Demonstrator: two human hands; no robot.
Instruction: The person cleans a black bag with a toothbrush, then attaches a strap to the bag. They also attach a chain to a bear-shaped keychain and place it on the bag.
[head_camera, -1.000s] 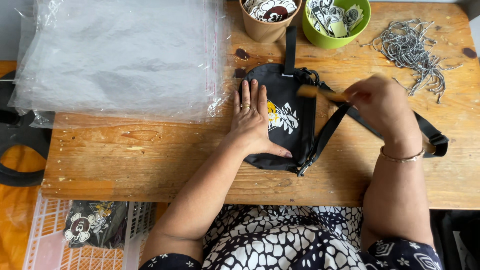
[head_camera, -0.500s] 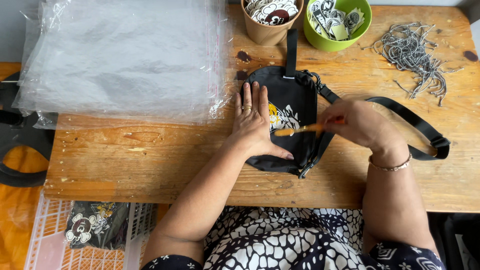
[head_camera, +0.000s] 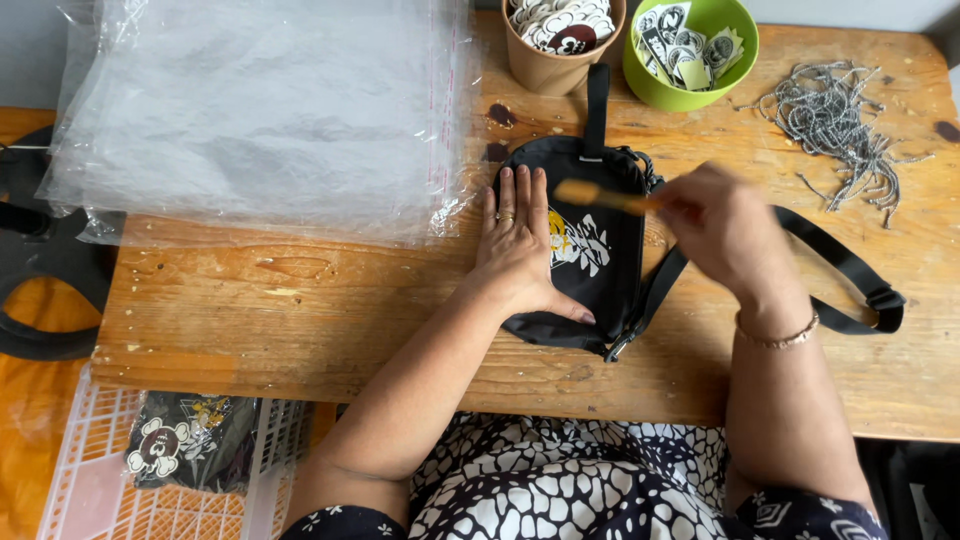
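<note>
Black pouch bag (head_camera: 590, 250) lies flat a little right of the middle of the head view, on the wooden table (head_camera: 300, 310), with its strap (head_camera: 840, 270) running out toward the right edge. The left hand (head_camera: 520, 250) is spread flat, fingers together, on the left half of the bag, probably so that the cloth stays smooth and does not slide. The right hand (head_camera: 725, 230) is closed around a thin orange stick (head_camera: 600, 195), blurred, whose tip hangs over the printed white and yellow picture on the bag. At the upper left lies a pile of clear plastic bags (head_camera: 260, 110), and at the top a brown cup (head_camera: 560, 40) and a green bowl (head_camera: 690, 45) hold small printed pieces, all within easy reach. A heap of grey cords (head_camera: 830, 120) rests at the upper right.
</note>
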